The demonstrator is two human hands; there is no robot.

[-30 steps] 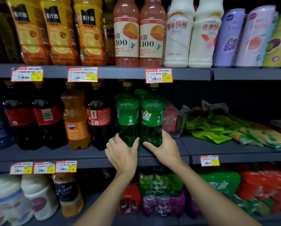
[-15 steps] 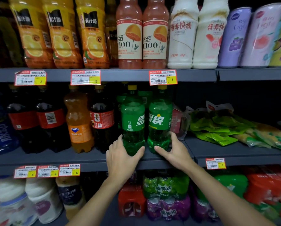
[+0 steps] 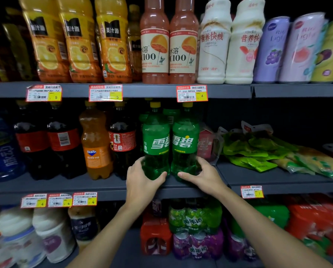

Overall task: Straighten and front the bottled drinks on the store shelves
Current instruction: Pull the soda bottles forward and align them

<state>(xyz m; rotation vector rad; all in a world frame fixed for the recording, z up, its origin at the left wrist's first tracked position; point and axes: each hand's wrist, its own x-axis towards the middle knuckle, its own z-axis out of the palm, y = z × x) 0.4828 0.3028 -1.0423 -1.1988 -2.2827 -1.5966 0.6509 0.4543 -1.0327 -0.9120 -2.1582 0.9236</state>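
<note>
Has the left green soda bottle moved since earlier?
Yes: left green plastic soda bottle rotated, logo swinging left to front; spot unchanged beside dark cola bottle.

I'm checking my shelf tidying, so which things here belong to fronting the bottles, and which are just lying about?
Job in hand: left green bottle, held by the left hand; right green bottle, held by the right hand; Fanta bottle; cola bottles.
Lying about: green packets; price tags.
</note>
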